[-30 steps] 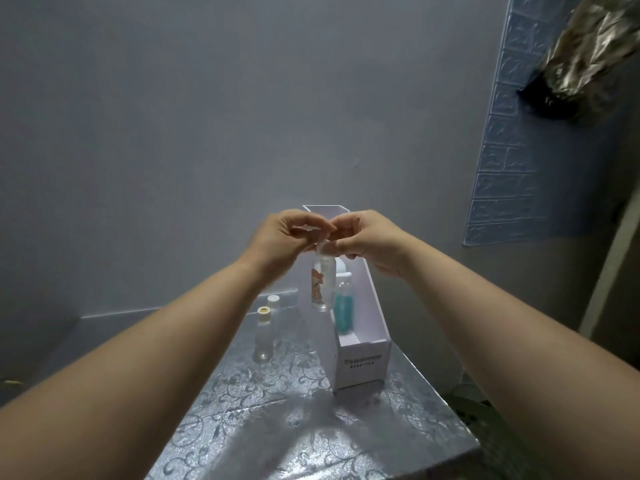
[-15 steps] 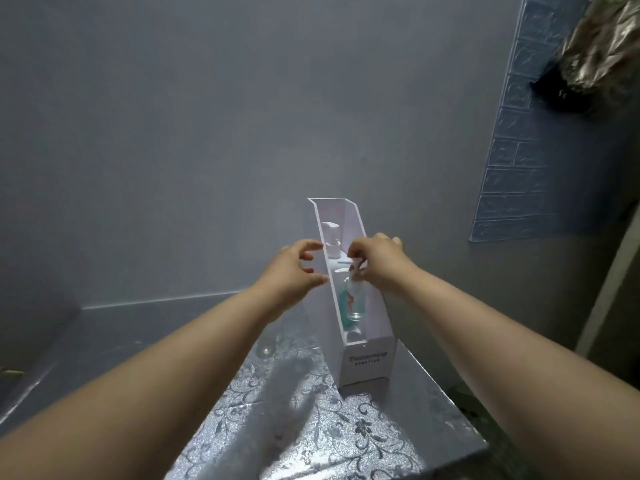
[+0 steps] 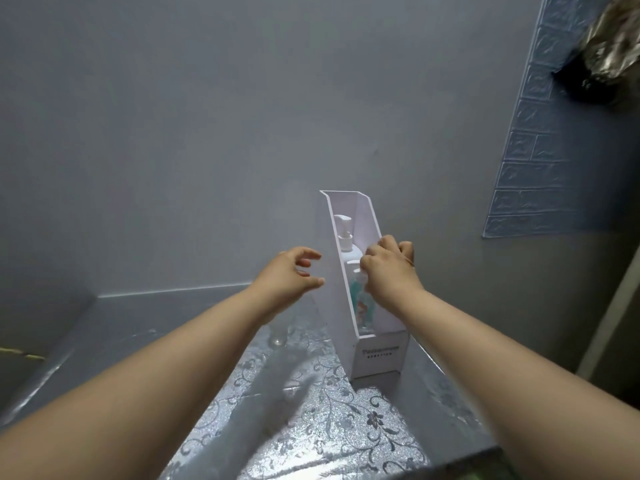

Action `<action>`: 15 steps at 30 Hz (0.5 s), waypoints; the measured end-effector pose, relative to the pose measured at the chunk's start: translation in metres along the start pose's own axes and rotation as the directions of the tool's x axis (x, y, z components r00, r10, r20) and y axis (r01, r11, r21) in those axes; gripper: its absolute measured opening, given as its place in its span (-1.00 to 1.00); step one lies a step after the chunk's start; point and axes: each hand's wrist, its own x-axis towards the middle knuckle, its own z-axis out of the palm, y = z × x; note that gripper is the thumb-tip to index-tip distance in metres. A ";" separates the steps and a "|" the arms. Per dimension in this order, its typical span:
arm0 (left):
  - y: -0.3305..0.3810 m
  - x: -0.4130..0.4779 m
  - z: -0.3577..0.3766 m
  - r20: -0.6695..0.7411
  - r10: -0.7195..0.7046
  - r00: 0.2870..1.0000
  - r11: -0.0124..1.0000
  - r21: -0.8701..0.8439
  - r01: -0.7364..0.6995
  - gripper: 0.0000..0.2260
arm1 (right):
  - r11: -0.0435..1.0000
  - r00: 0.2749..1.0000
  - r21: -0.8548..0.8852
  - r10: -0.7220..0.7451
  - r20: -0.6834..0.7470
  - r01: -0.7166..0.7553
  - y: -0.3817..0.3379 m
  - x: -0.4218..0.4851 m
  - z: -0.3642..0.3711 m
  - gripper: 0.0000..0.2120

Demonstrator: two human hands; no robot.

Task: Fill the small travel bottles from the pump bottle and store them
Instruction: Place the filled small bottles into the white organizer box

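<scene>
Right grip (image 3: 388,268) pinches the small travel bottle (image 3: 363,310) by its top inside the white organizer (image 3: 337,306), left grip (image 3: 287,275) empty and slack alongside; best seated upright, clear of the pump bottle (image 3: 348,251).

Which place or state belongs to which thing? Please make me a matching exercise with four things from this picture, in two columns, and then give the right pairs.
Things:
1. left hand
2. right hand
3. pump bottle
4. blue brick panel

Places or states:
a. stands at the back of the white box
b. on the wall, upper right
c. fingers loose, holds nothing
d. grips a small travel bottle in the box

Pairs: 1-c, 2-d, 3-a, 4-b
</scene>
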 end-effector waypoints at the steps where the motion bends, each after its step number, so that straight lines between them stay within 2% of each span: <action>1: -0.002 -0.001 -0.003 -0.006 -0.003 1.000 1.000 -0.004 0.003 -0.64 | 1.000 1.000 -0.014 0.004 -0.012 -0.004 0.000 0.000 0.001 -0.78; 4: -0.007 -0.002 -0.012 -0.028 -0.015 1.000 1.000 -0.017 0.014 -0.64 | 0.999 0.999 0.040 0.036 -0.016 -0.036 -0.002 -0.002 -0.001 -0.68; 7: -0.019 0.000 -0.027 -0.080 -0.031 0.996 1.000 0.002 0.031 -0.64 | 0.971 0.992 0.206 0.124 -0.007 -0.120 -0.003 0.004 -0.019 -0.56; 10: -0.036 0.005 -0.040 -0.147 -0.065 0.987 0.994 0.075 0.076 -0.63 | 0.906 0.977 0.406 0.181 -0.109 -0.123 -0.016 0.012 -0.047 -0.52; 13: -0.054 0.004 -0.043 -0.157 -0.120 0.980 0.981 0.131 0.141 -0.56 | 0.827 0.976 0.554 0.036 -0.216 0.092 -0.049 0.016 -0.065 -0.60; 15: -0.064 0.002 -0.041 -0.143 -0.146 0.979 0.973 0.157 0.168 -0.54 | 0.791 0.984 0.585 -0.123 -0.133 0.178 -0.074 0.017 -0.065 -0.68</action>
